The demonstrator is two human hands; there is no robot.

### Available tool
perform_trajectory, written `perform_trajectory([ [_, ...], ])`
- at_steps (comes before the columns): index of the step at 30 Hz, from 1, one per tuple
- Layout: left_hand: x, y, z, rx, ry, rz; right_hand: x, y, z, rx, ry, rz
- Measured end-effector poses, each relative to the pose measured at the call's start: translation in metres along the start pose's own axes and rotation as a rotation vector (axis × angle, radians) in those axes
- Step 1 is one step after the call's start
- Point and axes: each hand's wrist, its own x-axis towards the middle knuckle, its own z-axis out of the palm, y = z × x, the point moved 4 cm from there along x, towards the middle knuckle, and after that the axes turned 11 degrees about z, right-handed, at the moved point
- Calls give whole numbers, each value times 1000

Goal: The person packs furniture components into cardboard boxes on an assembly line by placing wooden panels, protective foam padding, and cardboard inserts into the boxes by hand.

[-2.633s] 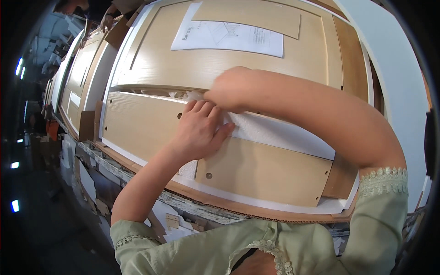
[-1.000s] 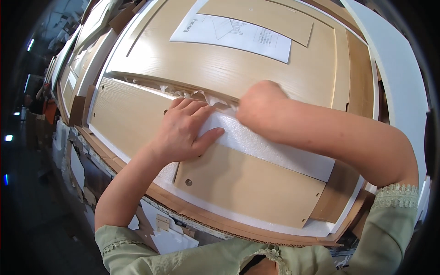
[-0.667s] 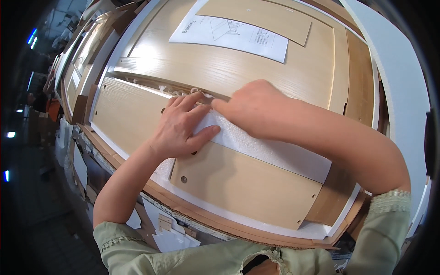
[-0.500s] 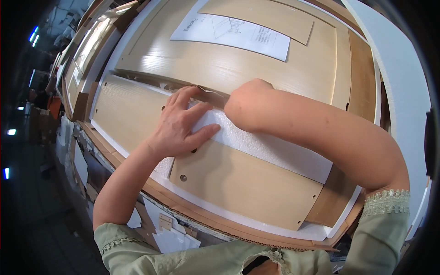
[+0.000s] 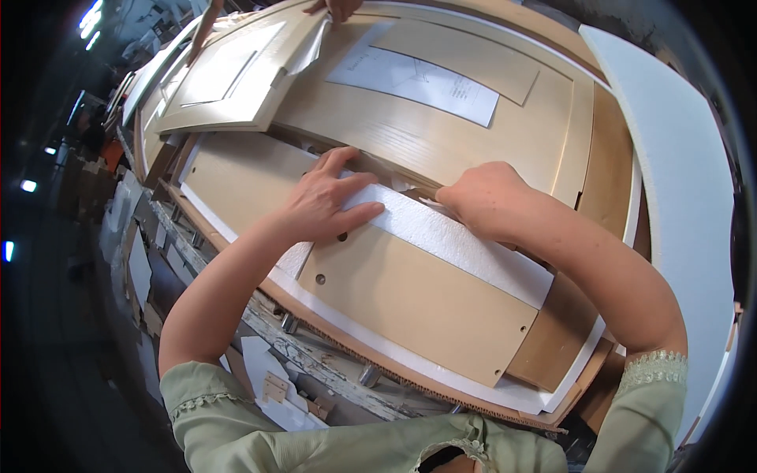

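My left hand (image 5: 335,201) lies with its fingers spread over a white foam strip (image 5: 410,214), fingertips reaching past its far edge into the narrow gap. Closed, my right hand (image 5: 482,197) presses in at the same gap farther right. Its fingertips are hidden, and I cannot make out what they hold. Thin whitish material shows beside them. Near me lies a pale wood-coloured board (image 5: 410,296) with drilled holes, partly beside the foam. Beyond the gap is a large framed panel (image 5: 505,146) of the same colour, with a printed instruction sheet (image 5: 465,96) on it.
A second framed panel (image 5: 256,114) lies tilted at the upper left; another person's hand (image 5: 341,8) is at its far edge. Around the boards runs a cardboard box edge (image 5: 378,386). A tall white foam sheet (image 5: 678,158) stands at right, and a roller conveyor rail (image 5: 315,347) shows nearby.
My right hand has moved right along the gap, while my left has stayed on the foam. Another person's hands and a tilted panel have come in at the upper left.
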Motion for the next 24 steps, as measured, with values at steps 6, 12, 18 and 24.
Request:
perform_trajectory([
  [6,-4,6,-3,226,-23,-14,-73,-3,6,83,189,-48],
  [12,-41,68,-18,173,253,-158,-154,-46,21,264,404,-192],
  [18,-206,228,-19,74,772,-22,-162,-59,63,266,389,55],
  [24,-437,269,139,-388,798,-771,-156,-67,82,346,255,198],
])
